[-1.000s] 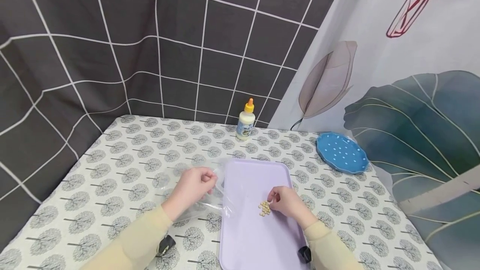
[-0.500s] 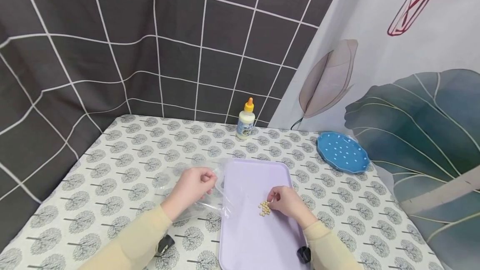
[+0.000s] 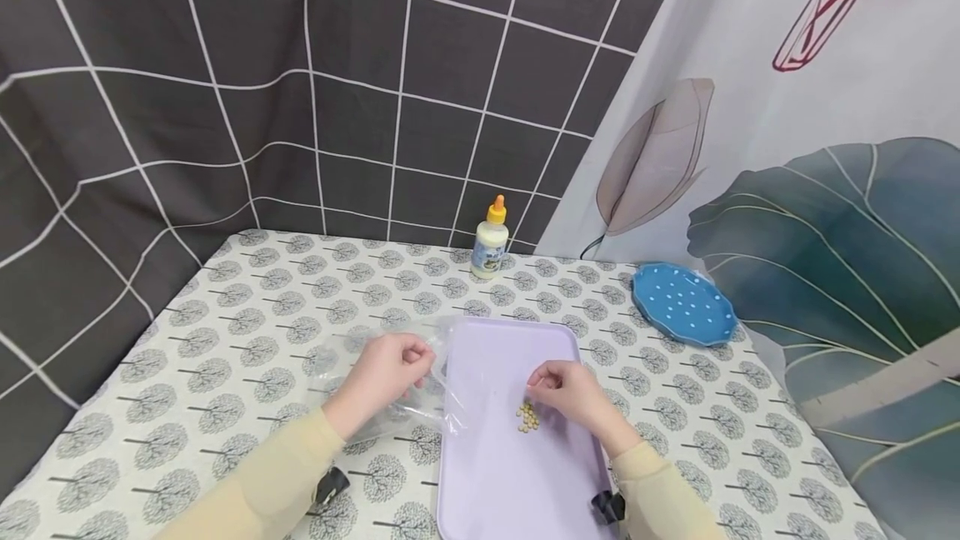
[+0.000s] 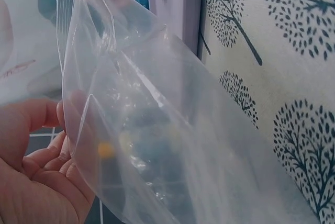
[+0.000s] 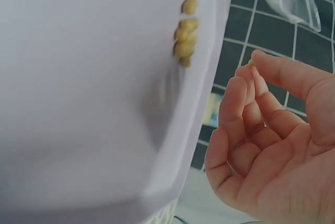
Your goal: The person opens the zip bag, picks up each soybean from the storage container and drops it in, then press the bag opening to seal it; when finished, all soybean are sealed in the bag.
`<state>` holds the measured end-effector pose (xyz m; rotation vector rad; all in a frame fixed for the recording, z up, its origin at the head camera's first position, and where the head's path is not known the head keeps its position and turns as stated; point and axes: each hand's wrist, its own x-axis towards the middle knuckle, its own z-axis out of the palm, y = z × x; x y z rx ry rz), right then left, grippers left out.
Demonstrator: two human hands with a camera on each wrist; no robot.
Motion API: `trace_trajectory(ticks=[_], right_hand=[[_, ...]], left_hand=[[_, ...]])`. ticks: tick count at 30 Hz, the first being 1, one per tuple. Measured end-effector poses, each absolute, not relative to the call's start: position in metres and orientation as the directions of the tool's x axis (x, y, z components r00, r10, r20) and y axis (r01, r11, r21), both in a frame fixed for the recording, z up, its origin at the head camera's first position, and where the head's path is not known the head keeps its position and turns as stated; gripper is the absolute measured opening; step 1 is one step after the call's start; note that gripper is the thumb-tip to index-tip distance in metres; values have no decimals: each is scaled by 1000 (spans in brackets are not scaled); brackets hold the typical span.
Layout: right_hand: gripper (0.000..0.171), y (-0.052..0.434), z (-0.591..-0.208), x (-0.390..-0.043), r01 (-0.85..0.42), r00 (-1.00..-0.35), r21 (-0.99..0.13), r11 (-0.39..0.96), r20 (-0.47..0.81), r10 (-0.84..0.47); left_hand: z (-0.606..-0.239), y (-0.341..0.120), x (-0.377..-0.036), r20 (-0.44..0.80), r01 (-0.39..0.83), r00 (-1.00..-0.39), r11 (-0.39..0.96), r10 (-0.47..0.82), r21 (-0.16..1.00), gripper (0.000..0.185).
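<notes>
The right hand (image 3: 573, 394) pinches a small bean just above the bean pile (image 3: 528, 417) on the lavender tray (image 3: 517, 482). The clear bag (image 3: 420, 390), gripped by the left hand (image 3: 386, 373), lies leftward, overlapping the tray's left edge.

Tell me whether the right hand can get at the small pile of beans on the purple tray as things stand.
Probably yes. The right hand hovers just above the beans on the purple tray, and nothing lies between them. Its fingertips are pinched together, possibly on a bean already.
</notes>
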<state>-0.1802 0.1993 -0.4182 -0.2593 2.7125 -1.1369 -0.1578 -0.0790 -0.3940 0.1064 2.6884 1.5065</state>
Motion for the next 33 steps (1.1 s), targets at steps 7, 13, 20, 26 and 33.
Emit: trace_trajectory(ticks=[7, 13, 20, 26, 33], right_hand=[[10, 182, -410, -177, -145, -961, -732, 666, -55, -271], [9, 168, -402, -171, -224, -943, -754, 617, 9, -332], [8, 153, -403, -169, -257, -930, -755, 603, 25, -366], [8, 145, -404, -168, -267, -922, -757, 596, 21, -387], [9, 145, -405, -167, -271, -919, -753, 600, 16, -394]], left_hand=[[-395, -78, -158, -8, 46, -995, 520, 101, 853, 8], [-396, -77, -158, -7, 50, -994, 516, 108, 855, 5], [-395, -75, -157, -8, 56, -992, 509, 122, 859, 8], [-394, -72, -156, 1, 68, -992, 519, 129, 852, 7], [-394, -70, -157, 8, 73, -992, 532, 124, 844, 7]])
